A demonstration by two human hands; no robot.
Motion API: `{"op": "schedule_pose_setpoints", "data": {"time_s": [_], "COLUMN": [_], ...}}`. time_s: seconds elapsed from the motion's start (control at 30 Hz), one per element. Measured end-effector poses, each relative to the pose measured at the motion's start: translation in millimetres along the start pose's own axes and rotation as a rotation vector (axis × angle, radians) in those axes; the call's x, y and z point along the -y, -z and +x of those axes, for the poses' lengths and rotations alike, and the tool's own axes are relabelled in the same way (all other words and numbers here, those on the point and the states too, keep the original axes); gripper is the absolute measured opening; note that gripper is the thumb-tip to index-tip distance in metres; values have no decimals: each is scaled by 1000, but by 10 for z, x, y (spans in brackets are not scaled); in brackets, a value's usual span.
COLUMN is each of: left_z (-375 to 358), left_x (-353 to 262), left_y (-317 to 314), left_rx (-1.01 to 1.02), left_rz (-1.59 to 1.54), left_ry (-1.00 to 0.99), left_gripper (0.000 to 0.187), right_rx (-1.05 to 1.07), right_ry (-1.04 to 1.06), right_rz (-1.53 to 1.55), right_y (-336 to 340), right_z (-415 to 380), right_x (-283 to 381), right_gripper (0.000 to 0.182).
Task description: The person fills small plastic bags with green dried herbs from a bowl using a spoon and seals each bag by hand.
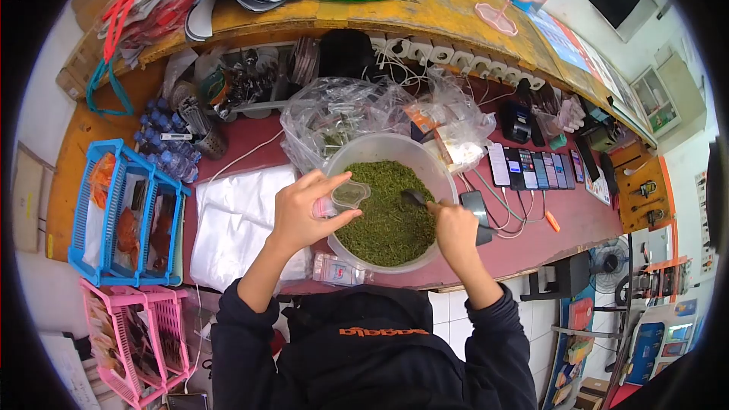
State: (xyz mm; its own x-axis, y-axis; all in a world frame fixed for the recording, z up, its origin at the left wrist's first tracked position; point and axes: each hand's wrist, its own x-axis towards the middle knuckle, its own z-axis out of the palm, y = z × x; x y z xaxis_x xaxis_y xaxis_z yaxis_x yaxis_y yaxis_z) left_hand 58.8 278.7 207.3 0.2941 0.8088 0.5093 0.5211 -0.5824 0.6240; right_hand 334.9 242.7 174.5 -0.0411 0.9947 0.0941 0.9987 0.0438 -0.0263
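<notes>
A large translucent tub (446, 175) holds chopped green leafy material (389, 235). Over the tub's left edge, my left hand (304, 209) grips a small clear container (349, 195) between thumb and fingers, its mouth tilted toward the tub. My right hand (456, 231), at the tub's right side, is closed on the handle of a dark spoon (414, 197), whose head rests at the surface of the green material. Crumpled clear plastic bags (311, 110) lie just behind the tub.
White plastic sheets (235, 220) lie left of the tub, beside blue baskets (125, 216). Below the tub is a small printed packet (338, 269). Several phones (528, 169) with cables stand in a row at the right, near an orange marker (552, 221).
</notes>
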Motion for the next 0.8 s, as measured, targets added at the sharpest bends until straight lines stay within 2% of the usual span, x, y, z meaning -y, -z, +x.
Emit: {"op": "schedule_pose_setpoints", "data": {"time_s": [0.07, 0.13, 0.2, 0.27, 0.4, 0.5, 0.53, 0.63, 0.67, 0.73, 0.77, 0.8], "left_z": [1, 5, -18, -16, 16, 31, 31, 41, 41, 37, 33, 34], "left_x": [-29, -47, -53, -60, -68, -39, -3, 43, 45, 46, 43, 37], "left_y": [22, 26, 17, 1, -39, -38, -62, -129, -146, -169, -178, -187], "left_rx": [7, 9, 15, 28, 25, -5, -19, -1, 28, 42, 54, 57], "left_rz": [-35, -31, -26, -56, -83, -28, -46, -58, -50, -57, -63, -65], "left_ry": [43, 41, 43, 71, 58, 38, 16, 3, 19, 50, 82, 81], "left_gripper": [56, 56, 56, 57, 58, 54, 54, 55, 56, 57, 58, 58], "right_rx": [-50, 123, 121, 232, 243, 388, 386, 496, 494, 265, 265, 111], "right_ry": [65, 182, 263, 347, 384, 222, 226, 45, 42, 134, 130, 199], "right_rz": [-82, -159, -115, 50, 238, 689, 690, 884, 884, 721, 722, 599], "right_y": [-64, 113, 189, 293, 296, 349, 387, 580, 580, 557, 442, 228], "right_z": [45, 8, -93, -130, -39, 85, 106, 128, 130, 123, 113, 101], "right_x": [-76, 35, 80, 120, 47, -118, -153, -222, -227, -216, -196, -155], "right_gripper": [15, 17, 19, 16, 13, 18, 18, 19, 19, 14, 14, 13]}}
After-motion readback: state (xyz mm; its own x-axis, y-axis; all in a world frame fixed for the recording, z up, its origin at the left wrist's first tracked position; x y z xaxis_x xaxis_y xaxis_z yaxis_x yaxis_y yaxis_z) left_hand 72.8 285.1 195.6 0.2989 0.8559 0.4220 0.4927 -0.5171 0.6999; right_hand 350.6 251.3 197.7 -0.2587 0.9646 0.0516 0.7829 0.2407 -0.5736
